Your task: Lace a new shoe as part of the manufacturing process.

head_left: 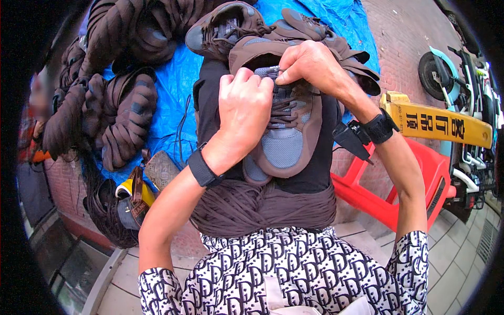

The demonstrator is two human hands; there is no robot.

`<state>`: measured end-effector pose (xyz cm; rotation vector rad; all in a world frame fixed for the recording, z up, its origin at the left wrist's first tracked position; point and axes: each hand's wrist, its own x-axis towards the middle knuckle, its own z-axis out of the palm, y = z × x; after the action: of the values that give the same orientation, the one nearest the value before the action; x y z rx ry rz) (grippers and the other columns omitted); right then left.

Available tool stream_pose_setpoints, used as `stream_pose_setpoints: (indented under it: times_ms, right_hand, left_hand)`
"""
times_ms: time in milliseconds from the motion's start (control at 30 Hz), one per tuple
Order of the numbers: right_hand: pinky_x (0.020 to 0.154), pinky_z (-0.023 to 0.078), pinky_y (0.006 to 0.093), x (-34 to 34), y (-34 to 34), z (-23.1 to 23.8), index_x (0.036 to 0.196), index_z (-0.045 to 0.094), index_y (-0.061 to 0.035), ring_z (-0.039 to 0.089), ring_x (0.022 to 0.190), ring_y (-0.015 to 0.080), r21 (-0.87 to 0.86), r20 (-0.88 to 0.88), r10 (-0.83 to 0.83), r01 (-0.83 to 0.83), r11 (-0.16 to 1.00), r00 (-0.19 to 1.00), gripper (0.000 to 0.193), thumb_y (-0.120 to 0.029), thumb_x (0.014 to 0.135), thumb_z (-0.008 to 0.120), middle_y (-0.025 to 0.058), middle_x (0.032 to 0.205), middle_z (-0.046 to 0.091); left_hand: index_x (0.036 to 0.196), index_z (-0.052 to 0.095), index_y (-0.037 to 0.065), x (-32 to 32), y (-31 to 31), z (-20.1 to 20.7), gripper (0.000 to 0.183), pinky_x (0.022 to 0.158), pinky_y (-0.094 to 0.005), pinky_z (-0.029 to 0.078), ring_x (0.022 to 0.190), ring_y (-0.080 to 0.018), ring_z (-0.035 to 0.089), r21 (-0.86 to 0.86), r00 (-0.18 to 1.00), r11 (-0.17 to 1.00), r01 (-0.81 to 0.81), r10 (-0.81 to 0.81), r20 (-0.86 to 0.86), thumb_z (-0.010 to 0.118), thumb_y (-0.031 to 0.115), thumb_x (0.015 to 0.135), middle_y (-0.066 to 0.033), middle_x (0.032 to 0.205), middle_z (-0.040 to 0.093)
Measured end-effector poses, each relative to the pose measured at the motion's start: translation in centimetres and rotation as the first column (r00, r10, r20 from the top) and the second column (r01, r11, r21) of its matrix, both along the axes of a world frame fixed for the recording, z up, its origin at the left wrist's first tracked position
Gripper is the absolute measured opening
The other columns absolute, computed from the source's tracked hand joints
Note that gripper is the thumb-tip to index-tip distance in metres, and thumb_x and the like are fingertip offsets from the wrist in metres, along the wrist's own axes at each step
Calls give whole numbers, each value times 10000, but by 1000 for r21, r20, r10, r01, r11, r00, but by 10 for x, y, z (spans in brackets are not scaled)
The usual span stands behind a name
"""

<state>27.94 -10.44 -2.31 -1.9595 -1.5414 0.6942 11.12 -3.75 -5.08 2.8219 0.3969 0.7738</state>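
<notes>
Head view: brown shoe (289,129) points toe-first — long axis toward the wearer (299,268).

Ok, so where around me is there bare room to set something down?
Bare blue tarp shows at upper right, between the farther shoes and the reddish paving. Tiled floor is open nearer you than the red stool. It's crowded centrally: your left hand and right hand are at the front shoe, with bundled cords nearer you. Brown bundles crowd the upper left.
</notes>
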Motion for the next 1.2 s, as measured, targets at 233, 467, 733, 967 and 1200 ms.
stream_pose_setpoints:
  times_ms: [233, 467, 733, 967, 1200]
  right_hand:
    - [646, 478, 352, 4, -4, -6, 698, 693, -47, 628, 671, 280, 82, -69, 25, -19, 996, 997, 274, -297, 591, 728, 127, 695, 647]
    - [615, 458, 320, 5, -5, -4, 703, 680, -23, 604, 647, 221, 84, -32, 53, -51, 995, 998, 231, -233, 613, 718, 108, 680, 630]
    - [615, 466, 331, 8, -8, -8, 695, 682, -42, 615, 628, 252, 97, -173, -17, 34, 995, 985, 246, -276, 621, 701, 133, 667, 629]
    - [608, 463, 326, 9, -11, -9, 695, 673, -29, 611, 620, 239, 205, -134, 44, -15, 979, 990, 251, -271, 629, 694, 135, 661, 624]
    - [616, 412, 233, 9, -11, -1, 731, 670, 22, 525, 632, 75, -8, -302, -67, 68, 998, 951, 155, -130, 699, 663, 20, 663, 607]
  left_hand:
    - [705, 554, 55, -1, -2, -1, 68, 811, -417, 402, 834, -235, 549, 167, 992, 982, 84, -99, 81, 568, 93, 651, -68, 660, 512]
    - [712, 557, 47, 5, -7, -6, 63, 808, -390, 394, 834, -235, 551, -64, 985, 994, 87, -77, 155, 592, 63, 663, -83, 695, 546]
    - [749, 581, 52, 11, -14, -7, 66, 825, -389, 385, 865, -240, 547, -87, 988, 996, -2, 16, 153, 577, 50, 683, -83, 720, 558]
    - [732, 591, 57, 15, -17, -8, 66, 842, -409, 379, 894, -252, 551, -131, 986, 991, -28, 49, 158, 608, 44, 669, -85, 756, 579]
    - [754, 596, 44, 16, -12, -6, 87, 854, -395, 384, 899, -256, 564, -512, 985, 855, 81, 11, 174, 620, 16, 676, -86, 795, 614]
